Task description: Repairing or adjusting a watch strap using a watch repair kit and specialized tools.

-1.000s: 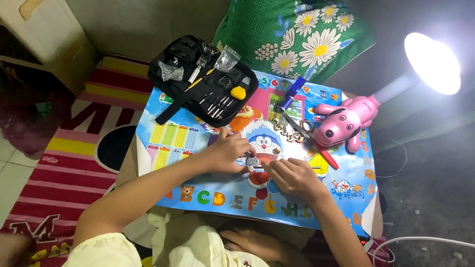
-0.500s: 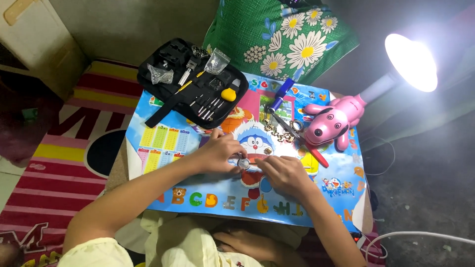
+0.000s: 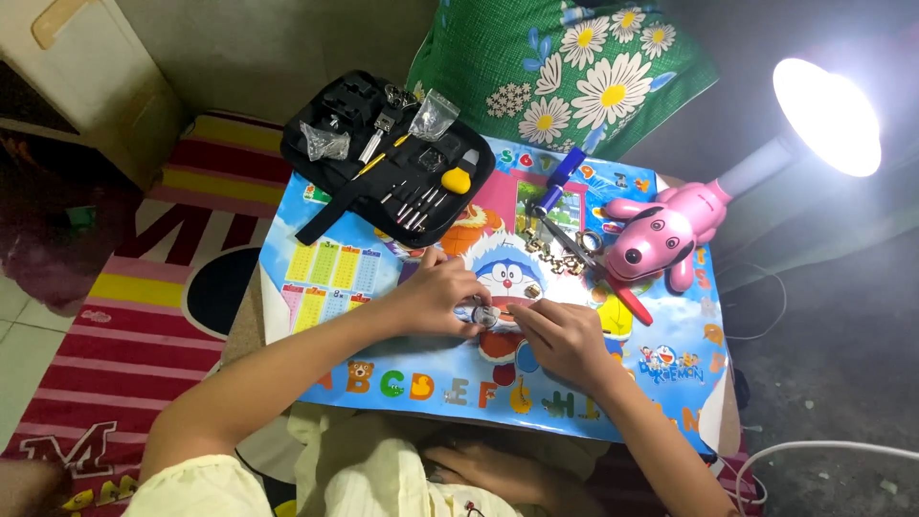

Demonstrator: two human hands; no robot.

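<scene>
Small round metal watch part (image 3: 485, 314) at frame centre on cartoon table mat (image 3: 335, 278), pinched by curled left hand (image 3: 436, 297) fingertips, right hand (image 3: 560, 337) just right, fingers closed onto it; both equally near.

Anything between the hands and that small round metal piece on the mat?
Nothing visible. The left hand and right hand both already have their fingertips on the small round metal piece on the cartoon mat. The tool case, pliers and pink dog lamp lie farther back, clear of it.
</scene>
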